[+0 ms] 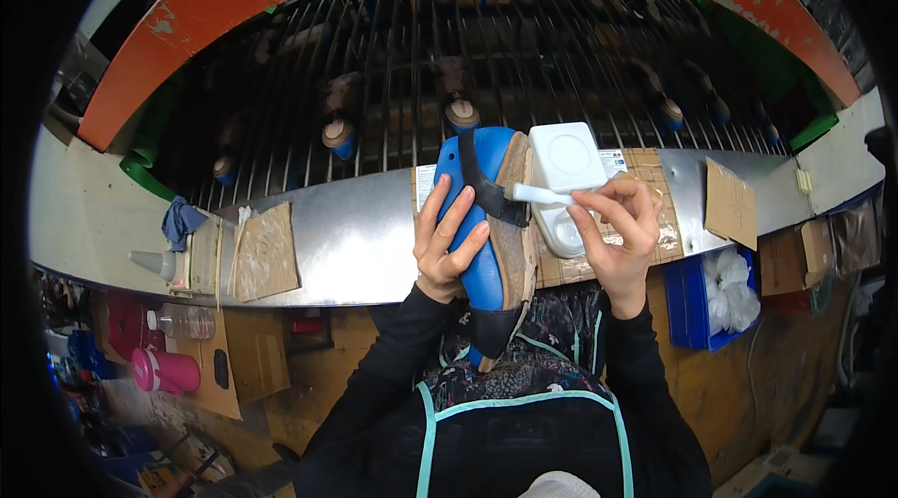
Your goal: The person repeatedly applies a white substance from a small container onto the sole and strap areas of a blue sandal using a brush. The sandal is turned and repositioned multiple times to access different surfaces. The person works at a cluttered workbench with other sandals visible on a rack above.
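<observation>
My left hand is wrapped round a blue shoe last, which is tilted with its underside turned to the right. Black straps cross the last, and a brown, fibrous-looking sole piece covers its underside. Between thumb and fingers, my right hand pinches a small white brush. The brush's tip meets the edge of the sole beside the black strap. Just behind the brush stands a white plastic container with a round mark on its lid; its nearer part is partly hidden by my right hand.
Beyond the metal ledge, a rack of dark bars carries several shoes on lasts, under an orange frame. Cardboard pieces lie on the ledge. A blue bin with white plastic bags stands below right; a pink jug sits lower left.
</observation>
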`<action>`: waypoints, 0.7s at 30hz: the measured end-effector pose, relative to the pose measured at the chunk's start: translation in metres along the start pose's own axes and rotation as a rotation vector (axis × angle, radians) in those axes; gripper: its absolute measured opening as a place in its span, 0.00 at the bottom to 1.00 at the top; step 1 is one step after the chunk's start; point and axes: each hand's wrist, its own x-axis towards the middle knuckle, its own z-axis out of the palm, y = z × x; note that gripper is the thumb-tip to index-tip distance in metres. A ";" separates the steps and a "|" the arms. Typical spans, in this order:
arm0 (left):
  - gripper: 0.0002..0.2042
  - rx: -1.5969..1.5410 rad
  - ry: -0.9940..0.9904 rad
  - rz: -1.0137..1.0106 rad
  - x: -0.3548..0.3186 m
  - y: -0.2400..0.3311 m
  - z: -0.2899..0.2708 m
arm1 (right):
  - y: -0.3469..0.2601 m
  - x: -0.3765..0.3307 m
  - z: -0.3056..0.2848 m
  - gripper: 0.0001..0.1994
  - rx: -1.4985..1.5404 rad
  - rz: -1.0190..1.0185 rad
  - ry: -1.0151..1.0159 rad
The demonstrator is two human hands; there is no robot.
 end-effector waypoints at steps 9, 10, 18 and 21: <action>0.22 -0.026 -0.013 -0.006 0.008 0.001 0.001 | 0.001 0.003 -0.007 0.10 -0.020 -0.050 -0.045; 0.22 -0.031 -0.017 -0.011 0.009 0.002 0.001 | 0.001 0.003 -0.007 0.10 -0.023 -0.051 -0.037; 0.20 -0.023 -0.038 0.014 0.016 0.001 0.000 | 0.002 0.004 -0.014 0.11 -0.022 -0.096 -0.060; 0.21 -0.036 -0.033 0.007 0.017 0.002 0.000 | 0.000 0.006 -0.013 0.11 -0.061 -0.075 0.005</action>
